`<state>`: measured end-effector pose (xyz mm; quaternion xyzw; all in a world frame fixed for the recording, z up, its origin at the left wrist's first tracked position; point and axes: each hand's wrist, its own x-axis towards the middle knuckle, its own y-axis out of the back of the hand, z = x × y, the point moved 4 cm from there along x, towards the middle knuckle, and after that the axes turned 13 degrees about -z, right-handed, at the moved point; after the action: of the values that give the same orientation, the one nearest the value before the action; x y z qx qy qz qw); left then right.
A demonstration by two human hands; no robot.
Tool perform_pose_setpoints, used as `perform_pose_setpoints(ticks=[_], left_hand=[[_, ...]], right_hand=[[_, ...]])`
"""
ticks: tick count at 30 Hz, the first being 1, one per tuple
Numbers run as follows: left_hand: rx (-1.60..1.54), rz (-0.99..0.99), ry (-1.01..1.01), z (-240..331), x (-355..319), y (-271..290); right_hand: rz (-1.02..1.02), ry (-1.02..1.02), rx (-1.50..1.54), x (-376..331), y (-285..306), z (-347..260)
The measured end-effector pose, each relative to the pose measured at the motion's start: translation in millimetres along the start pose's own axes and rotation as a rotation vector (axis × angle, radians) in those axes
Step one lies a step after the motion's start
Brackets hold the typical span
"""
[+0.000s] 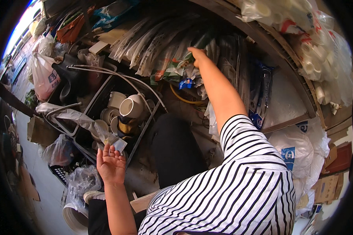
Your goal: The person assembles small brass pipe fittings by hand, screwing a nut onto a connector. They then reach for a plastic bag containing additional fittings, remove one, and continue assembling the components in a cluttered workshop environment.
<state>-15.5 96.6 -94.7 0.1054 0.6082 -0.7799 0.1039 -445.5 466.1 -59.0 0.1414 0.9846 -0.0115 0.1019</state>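
Observation:
My right hand (199, 57) reaches far forward to a row of long clear plastic sleeves (145, 45) on a low shelf. One of its fingers points left; the others are largely hidden, so I cannot tell if they grip. Green and orange plastic packaging (174, 66) lies just beside that hand. My left hand (111, 164) is held palm up, fingers apart and slightly bent, with nothing visibly gripped. Close above its fingertips ends a long plastic-wrapped piece (88, 123), which lies across a black crate (139, 137).
White pipe fittings (131, 107) fill the crate, and a bent grey tube (123, 76) arches over it. White plastic bags (292, 147) are at right. Bagged white fittings (313, 58) hang at upper right above a wooden frame edge (298, 76). A white bucket (75, 217) stands at lower left.

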Motion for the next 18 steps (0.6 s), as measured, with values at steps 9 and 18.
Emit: perform_pose_setpoints(ticks=[9,18], left_hand=[[0.071,0.133,0.048,5,16,8],[0.136,0.188,0.077,4,34,16]], right_hand=[[0.084,-0.001,-1.333,-56,-57,-22],[-0.643,0.768,-1.626,-92,-118,-10]])
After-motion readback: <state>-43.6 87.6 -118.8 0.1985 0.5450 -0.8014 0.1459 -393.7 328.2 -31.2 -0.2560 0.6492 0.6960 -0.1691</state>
